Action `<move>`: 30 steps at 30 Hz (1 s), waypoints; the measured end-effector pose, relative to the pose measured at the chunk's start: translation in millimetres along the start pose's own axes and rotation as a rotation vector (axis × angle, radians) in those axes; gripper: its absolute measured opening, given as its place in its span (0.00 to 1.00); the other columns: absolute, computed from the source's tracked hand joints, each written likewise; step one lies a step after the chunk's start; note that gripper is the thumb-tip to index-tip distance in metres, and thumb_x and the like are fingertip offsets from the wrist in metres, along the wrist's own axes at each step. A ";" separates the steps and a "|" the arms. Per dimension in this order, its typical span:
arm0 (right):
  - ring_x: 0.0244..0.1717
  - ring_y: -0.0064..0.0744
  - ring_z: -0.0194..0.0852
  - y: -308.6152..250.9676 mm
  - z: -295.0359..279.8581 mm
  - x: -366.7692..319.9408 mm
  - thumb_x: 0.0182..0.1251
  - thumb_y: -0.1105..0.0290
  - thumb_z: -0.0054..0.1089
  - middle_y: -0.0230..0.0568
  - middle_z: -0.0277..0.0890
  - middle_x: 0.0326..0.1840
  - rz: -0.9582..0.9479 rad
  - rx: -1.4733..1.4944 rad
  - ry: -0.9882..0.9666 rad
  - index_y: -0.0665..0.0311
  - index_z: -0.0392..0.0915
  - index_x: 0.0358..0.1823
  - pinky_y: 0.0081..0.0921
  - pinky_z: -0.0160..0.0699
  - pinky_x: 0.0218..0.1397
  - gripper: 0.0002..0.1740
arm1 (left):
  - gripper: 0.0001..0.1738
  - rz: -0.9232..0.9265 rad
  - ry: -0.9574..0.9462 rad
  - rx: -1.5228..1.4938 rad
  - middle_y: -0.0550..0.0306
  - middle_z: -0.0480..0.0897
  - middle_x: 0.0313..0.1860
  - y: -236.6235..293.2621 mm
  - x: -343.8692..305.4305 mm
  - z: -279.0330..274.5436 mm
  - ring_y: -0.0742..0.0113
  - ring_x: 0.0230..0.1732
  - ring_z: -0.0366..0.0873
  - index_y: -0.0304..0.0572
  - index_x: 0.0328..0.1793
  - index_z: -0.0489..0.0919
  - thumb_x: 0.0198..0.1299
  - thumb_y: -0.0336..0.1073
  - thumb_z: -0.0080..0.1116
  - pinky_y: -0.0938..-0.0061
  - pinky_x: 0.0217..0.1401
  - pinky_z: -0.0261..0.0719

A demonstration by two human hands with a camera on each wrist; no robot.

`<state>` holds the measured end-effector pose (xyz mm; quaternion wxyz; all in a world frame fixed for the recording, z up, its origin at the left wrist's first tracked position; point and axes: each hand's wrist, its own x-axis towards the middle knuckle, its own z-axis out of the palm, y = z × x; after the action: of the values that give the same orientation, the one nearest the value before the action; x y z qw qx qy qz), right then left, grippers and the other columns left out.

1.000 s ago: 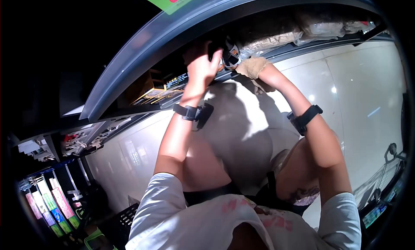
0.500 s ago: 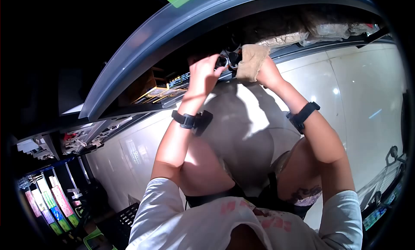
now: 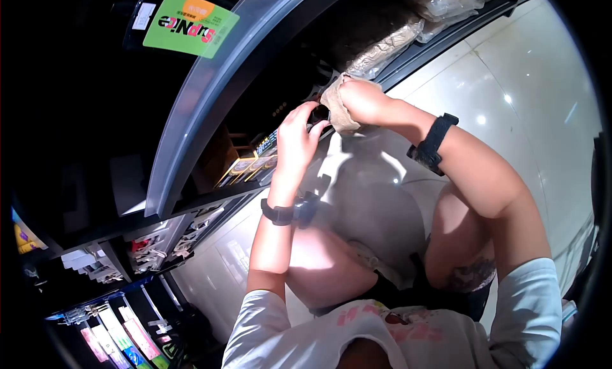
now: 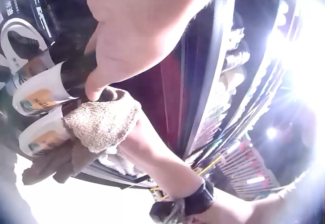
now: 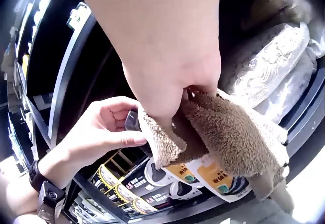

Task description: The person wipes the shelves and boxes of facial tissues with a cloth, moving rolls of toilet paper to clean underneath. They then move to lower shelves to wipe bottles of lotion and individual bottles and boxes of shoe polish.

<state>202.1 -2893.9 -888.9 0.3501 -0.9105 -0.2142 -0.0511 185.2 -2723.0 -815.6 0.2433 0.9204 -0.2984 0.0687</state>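
Observation:
My left hand [image 3: 296,137] curls its thumb and fingers round the dark top of a bottle [image 4: 44,93], which has a white and orange label. A similar bottle [image 4: 44,133] stands right beside it. My right hand [image 3: 364,101] grips a tan terry cloth [image 5: 228,135], bunched under the fingers with loose folds hanging down. In the right wrist view the cloth lies against the bottle's dark top [image 5: 133,122], close to the left thumb, and partly covers the labels below.
Plastic-wrapped packs [image 5: 269,64] lie on the shelf to the right. Yellow and black boxes [image 3: 245,167] stand to the left. A curved shelf edge [image 3: 191,101] with a green sign [image 3: 191,24] arches above the hands. Pale floor tiles [image 3: 510,101] extend to the right.
The right hand, with the cloth, has moved left to the left hand. The left hand has closed round the bottle top. The head view has turned, bringing the green sign fully into view.

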 end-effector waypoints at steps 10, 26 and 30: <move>0.35 0.49 0.76 -17.1 6.9 -3.3 0.42 0.76 0.57 0.52 0.76 0.30 0.055 0.084 -0.186 0.65 0.78 0.31 0.36 0.74 0.38 0.10 | 0.18 0.014 -0.215 -0.108 0.44 0.79 0.34 -15.6 -13.7 0.1 0.48 0.36 0.77 0.36 0.42 0.76 0.42 0.30 0.64 0.68 0.39 0.74; 0.48 0.52 0.70 2.6 57.8 -34.2 0.43 0.81 0.51 0.63 0.72 0.39 -0.057 -0.087 -0.317 0.76 0.76 0.28 0.33 0.70 0.53 0.09 | 0.13 0.133 -0.470 -0.134 0.43 0.74 0.30 -32.1 -68.8 56.5 0.45 0.38 0.73 0.33 0.34 0.68 0.47 0.30 0.59 0.59 0.40 0.70; 0.44 0.49 0.70 3.1 73.9 -53.6 0.46 0.75 0.51 0.56 0.75 0.33 -0.173 -0.203 -0.475 0.72 0.78 0.27 0.31 0.70 0.52 0.09 | 0.14 0.214 -0.565 -0.066 0.46 0.74 0.33 -49.4 -98.9 91.9 0.46 0.39 0.72 0.37 0.39 0.68 0.48 0.31 0.58 0.59 0.41 0.70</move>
<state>150.9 -2866.3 -959.2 0.1913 -0.9057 -0.3612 0.1128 131.9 -2682.2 -942.7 0.1719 0.8580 -0.4514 -0.1745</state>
